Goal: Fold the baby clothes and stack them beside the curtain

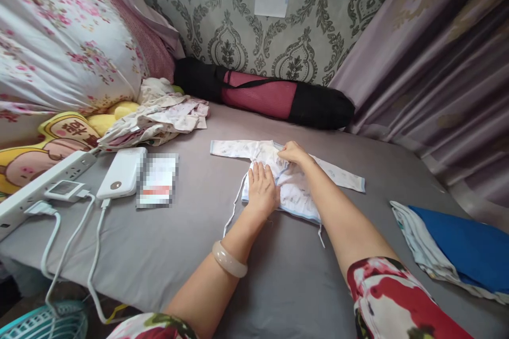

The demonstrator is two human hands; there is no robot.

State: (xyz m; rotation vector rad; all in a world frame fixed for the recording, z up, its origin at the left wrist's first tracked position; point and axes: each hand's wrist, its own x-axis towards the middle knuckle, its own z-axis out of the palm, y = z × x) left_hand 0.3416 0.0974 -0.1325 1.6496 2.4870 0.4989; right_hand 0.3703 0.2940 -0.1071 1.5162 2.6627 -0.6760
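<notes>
A small white baby shirt (300,201) with pale blue trim lies spread on the grey bed sheet (191,254). Its sleeves reach out to both sides, and a thin tie string (235,206) trails from the left side. Another string hangs past the lower right hem. My left hand (260,188) rests flat on the shirt's left front, fingers stretched out, with a pale bangle (229,259) on that wrist. Near the neckline, the bent fingers of my right hand (294,153) pinch the shirt's fabric. The right forearm covers part of the shirt's right side.
At the left are a power strip (59,185) with white cables, a white power bank (122,173) and a blurred-out packet (158,180). Rumpled clothes (159,116) lie behind them. A black-and-pink bag (258,95) lines the wall. Folded blue cloth (461,243) lies at right.
</notes>
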